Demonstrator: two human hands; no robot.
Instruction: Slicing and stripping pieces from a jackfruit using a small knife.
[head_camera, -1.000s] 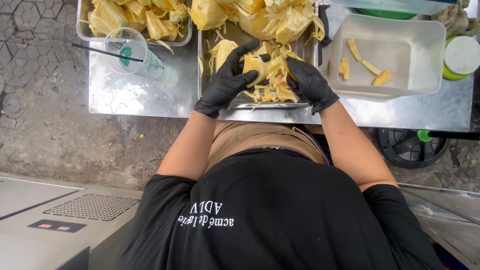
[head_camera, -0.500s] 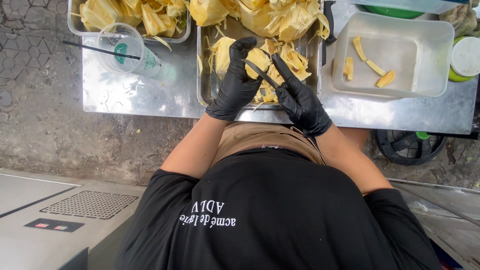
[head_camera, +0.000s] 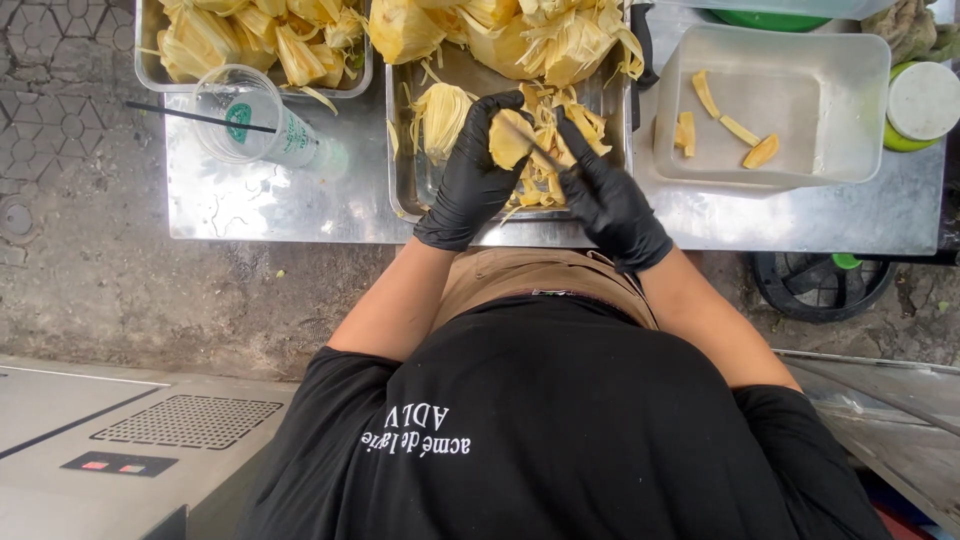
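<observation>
The piece of yellow fruit (head_camera: 510, 140) is a rounded, pale yellow lump, smooth on the side that shows; it sits held above the metal tray (head_camera: 408, 190), gripped from the left side and partly wrapped by black-gloved fingers; a thin dark blade (head_camera: 535, 150) lies slantwise across its right edge, touching it; just beneath and to the right of it lies a heap of stringy yellow fibres (head_camera: 545, 180) on the tray floor.

gloved hands (head_camera: 470, 180): 2 | metal trays (head_camera: 405, 195): 2 | plastic tub (head_camera: 860, 110): 1 | fruit strips (head_camera: 760, 152): 4 | plastic cup (head_camera: 255, 125): 1
</observation>
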